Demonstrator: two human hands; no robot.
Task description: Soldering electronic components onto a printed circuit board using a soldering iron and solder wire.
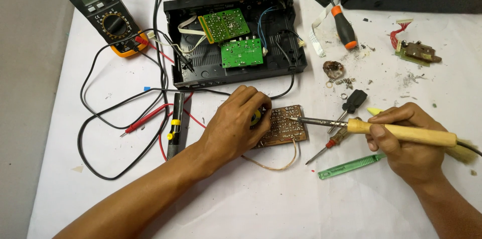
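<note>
Holding a soldering iron (351,126) by its wooden handle, the right hand (401,141) has its grip closed around the shaft in a pen-like hold, with the metal tip resting at the right edge of a brown circuit board (281,126). The left hand (236,123) presses down on the left end of that board, fingers curled over a small yellow-and-dark round part; whether the fingers pinch it or merely cover it cannot be told. The board lies solder side up on the white tabletop (261,204), a thin bare wire looping out beneath it.

Progress: the board is out and under the iron; no fresh joint can be made out, so the soldering appears to be in hand, not finished.

Containers: an open black case (233,38) behind the board holds two green circuit boards and loose wiring. A yellow multimeter (103,10) sits at far left, its leads trailing across the tabletop. Screwdrivers and a green plastic tool (351,166) lie near the right hand.
</note>
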